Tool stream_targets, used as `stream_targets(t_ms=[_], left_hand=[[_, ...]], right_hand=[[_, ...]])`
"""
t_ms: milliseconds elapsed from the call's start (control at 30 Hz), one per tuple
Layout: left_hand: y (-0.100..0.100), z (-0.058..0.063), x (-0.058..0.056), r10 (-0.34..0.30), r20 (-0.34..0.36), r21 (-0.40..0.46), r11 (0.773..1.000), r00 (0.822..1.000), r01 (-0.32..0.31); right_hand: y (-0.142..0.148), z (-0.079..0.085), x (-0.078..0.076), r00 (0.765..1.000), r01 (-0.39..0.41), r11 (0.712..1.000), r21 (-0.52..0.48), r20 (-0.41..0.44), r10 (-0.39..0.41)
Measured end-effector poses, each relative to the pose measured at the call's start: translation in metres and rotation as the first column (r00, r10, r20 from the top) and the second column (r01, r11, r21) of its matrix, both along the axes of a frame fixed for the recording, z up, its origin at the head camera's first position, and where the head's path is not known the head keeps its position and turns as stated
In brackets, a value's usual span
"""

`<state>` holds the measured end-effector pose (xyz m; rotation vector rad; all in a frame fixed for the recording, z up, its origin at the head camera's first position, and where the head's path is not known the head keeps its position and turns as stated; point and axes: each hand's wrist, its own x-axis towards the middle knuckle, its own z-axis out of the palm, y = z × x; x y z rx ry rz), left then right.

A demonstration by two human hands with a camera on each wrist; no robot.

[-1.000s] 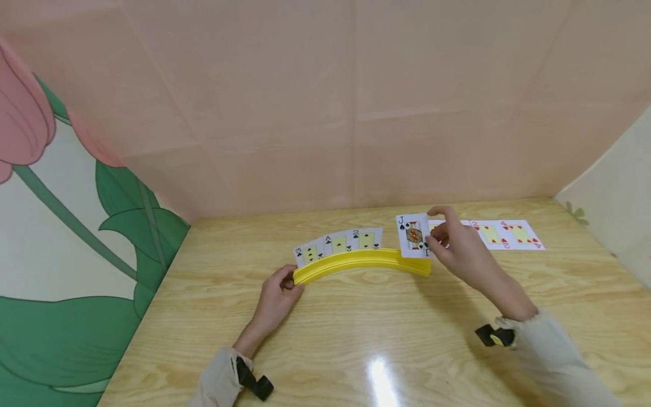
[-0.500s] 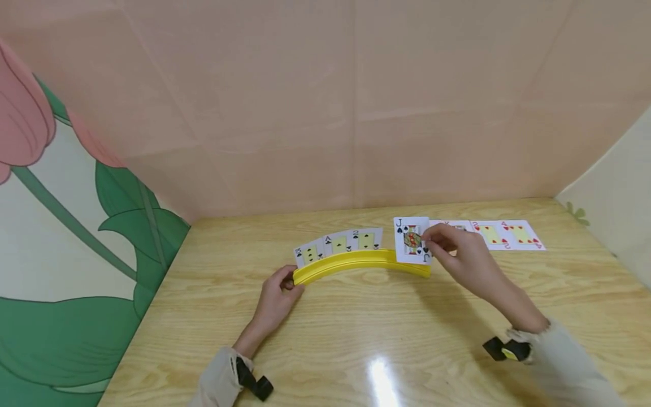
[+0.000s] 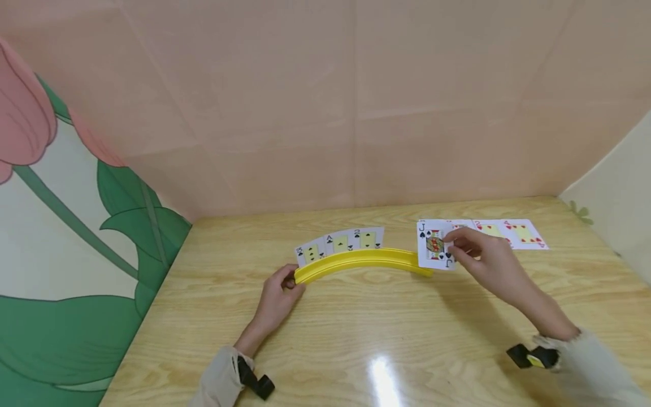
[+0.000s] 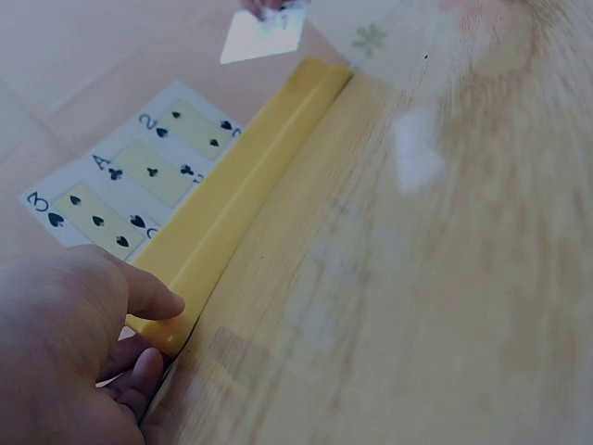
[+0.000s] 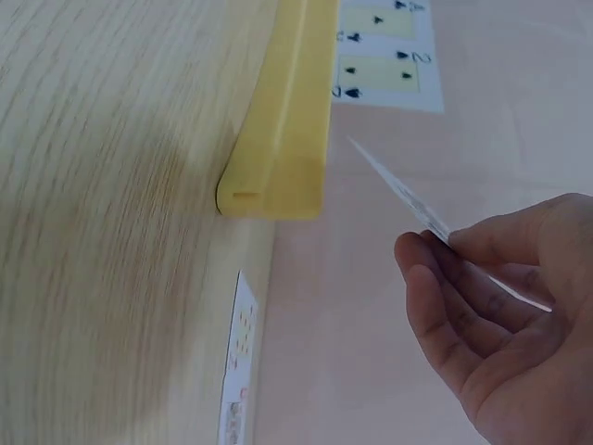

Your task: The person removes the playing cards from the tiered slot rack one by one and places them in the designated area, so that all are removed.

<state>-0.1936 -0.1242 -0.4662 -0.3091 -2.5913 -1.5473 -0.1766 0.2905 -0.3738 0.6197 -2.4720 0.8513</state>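
My left hand (image 3: pixel 277 297) grips the left end of a curved yellow card holder (image 3: pixel 363 259), which stands on the table. Three playing cards lean side by side in its left part: the three of spades (image 4: pixel 97 221), the ace of clubs (image 4: pixel 148 171) and the two of spades (image 4: pixel 193 132). Between thumb and fingertips my right hand (image 3: pixel 490 265) pinches the jack of spades (image 3: pixel 426 254) by its right side. The jack faces me, overlapping the holder's right end in the head view. In the right wrist view it appears nearly edge-on, apart from the holder and raised above the table.
Behind my right hand, a row of face-up red cards (image 3: pixel 521 233) lies on the wooden table (image 3: pixel 325 339). A pinkish wall covering (image 3: pixel 325 113) rises along the back edge, with a painted flower panel (image 3: pixel 61 226) on the left.
My right hand first lowers the jack slightly in front of the holder's right part, then shifts it right to the holder's end. My left hand stays on the holder.
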Motion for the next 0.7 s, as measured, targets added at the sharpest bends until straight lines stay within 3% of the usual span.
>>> stream_targets(t_ms=[300,700], left_hand=[[-0.001,-0.002,-0.001,-0.004,-0.016,-0.005,1.0,1.0,0.003],[-0.004,-0.003,0.001,0.001,-0.01,-0.007,1.0,1.0,-0.001]], right_hand=[[0.017,-0.005,-0.004,0.996,0.031,0.999,-0.027,0.082,-0.029],[0.041,-0.019,-0.011,0.972,0.016,0.998,0.055,0.234,-0.029]])
